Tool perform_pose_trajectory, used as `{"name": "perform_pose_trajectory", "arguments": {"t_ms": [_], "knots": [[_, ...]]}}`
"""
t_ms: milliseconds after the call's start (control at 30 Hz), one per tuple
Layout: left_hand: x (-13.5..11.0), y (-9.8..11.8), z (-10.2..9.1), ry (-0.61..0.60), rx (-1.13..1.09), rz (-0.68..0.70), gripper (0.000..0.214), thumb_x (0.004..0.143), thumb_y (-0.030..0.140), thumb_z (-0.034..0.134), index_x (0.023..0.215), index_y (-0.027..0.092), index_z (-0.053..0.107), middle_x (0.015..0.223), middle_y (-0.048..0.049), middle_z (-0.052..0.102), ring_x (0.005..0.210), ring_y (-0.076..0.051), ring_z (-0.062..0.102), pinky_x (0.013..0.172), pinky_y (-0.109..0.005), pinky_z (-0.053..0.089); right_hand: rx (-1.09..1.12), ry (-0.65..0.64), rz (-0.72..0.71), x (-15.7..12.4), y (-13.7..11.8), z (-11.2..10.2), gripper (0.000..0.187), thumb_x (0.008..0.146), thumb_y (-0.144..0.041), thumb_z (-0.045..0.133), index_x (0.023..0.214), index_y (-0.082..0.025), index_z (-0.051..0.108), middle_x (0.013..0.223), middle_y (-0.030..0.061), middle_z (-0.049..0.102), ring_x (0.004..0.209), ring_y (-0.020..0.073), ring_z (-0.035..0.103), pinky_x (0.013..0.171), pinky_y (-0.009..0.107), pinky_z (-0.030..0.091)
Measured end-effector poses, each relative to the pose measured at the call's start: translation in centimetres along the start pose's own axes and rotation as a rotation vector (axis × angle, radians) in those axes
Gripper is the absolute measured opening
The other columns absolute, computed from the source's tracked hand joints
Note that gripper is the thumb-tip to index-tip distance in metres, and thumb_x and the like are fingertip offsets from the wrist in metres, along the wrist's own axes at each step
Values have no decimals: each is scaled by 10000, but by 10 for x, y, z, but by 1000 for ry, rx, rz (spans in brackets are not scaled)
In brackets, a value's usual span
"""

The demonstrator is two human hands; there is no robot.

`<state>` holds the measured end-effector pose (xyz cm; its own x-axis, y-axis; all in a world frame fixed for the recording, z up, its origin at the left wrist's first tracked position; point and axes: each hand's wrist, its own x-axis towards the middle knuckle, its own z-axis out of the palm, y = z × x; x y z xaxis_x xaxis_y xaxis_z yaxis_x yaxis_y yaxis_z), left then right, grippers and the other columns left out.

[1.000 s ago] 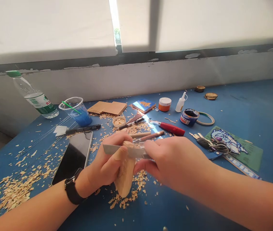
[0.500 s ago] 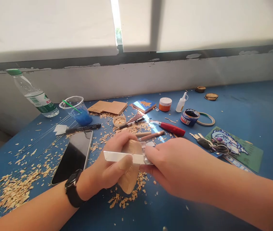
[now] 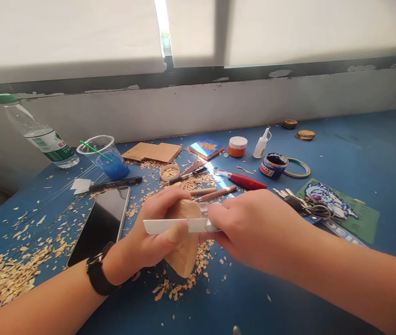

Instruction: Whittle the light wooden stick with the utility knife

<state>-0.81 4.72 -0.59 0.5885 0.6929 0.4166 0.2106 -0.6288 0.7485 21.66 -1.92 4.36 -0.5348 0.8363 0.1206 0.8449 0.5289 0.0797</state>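
Note:
My left hand [image 3: 151, 237] is wrapped round a pale carved piece of wood [image 3: 184, 253], held upright over the blue table [image 3: 358, 149], with the thumb pressed behind a blade. My right hand [image 3: 250, 228] grips the handle end of a flat silver blade [image 3: 170, 226], which lies crosswise against the upper part of the wood and sticks out to the left. Wood shavings [image 3: 184, 284] lie on the table under the piece. A black watch [image 3: 96, 274] is on my left wrist.
A black phone [image 3: 100, 223], a black marker [image 3: 114, 184], a cup of blue liquid [image 3: 107, 158] and a water bottle [image 3: 40, 137] lie to the left. A red-handled knife [image 3: 244, 180], paint jars [image 3: 273, 166], glue bottle [image 3: 261, 145], keys [image 3: 305, 207] and wood boards [image 3: 154, 151] lie behind.
The blade has slid a little down and to the left across the wood, and both hands have shifted slightly left. The view has tilted down a bit.

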Motion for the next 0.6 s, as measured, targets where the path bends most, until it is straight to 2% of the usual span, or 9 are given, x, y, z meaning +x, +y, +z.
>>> {"name": "perform_pose_trajectory", "arguments": {"t_ms": [100, 200, 267, 367, 500, 600], "knots": [[-1, 2, 1, 14, -26, -3, 434, 961, 630, 560, 1126, 240, 654, 923, -39, 640, 779, -209, 576, 678, -337, 451, -19, 95, 20, -1, -1, 5, 144, 853, -254, 727, 787, -216, 605, 626, -8, 648, 495, 181, 538, 498, 304, 149], [-2, 8, 3, 19, -73, -41, 371, 1017, 560, 515, 971, 225, 669, 839, -21, 603, 739, -184, 550, 674, -325, 437, -40, 217, 81, -2, 2, 5, 385, 912, -536, 688, 737, -211, 580, 596, 14, 627, 500, 196, 547, 499, 302, 141], [-3, 12, 5, 3, -84, -31, 398, 1062, 510, 443, 922, 216, 671, 852, -30, 614, 757, -184, 555, 702, -330, 442, -27, 235, 103, -2, 6, 2, 511, 905, -686, 626, 716, -214, 568, 577, 12, 613, 502, 194, 538, 498, 300, 145], [-2, 14, 6, -22, -55, 1, 452, 1065, 544, 383, 936, 210, 659, 877, -39, 623, 775, -199, 557, 717, -346, 440, 16, 167, 58, -1, 10, -4, 452, 931, -617, 631, 728, -217, 571, 581, -9, 611, 487, 169, 498, 493, 301, 154], [-1, 15, 3, -26, 53, 4, 495, 996, 664, 438, 1071, 207, 611, 918, -34, 616, 787, -209, 563, 718, -354, 452, 51, 97, -42, -2, 5, -9, 302, 948, -436, 637, 741, -227, 568, 569, -31, 594, 447, 151, 408, 463, 316, 127], [-2, 14, 1, -37, 79, 60, 481, 993, 645, 461, 1151, 209, 588, 1010, -53, 630, 869, -227, 590, 759, -366, 476, 40, 100, -98, -3, 0, -10, 246, 903, -356, 686, 728, -234, 562, 549, -43, 578, 430, 150, 358, 443, 323, 113]]}}
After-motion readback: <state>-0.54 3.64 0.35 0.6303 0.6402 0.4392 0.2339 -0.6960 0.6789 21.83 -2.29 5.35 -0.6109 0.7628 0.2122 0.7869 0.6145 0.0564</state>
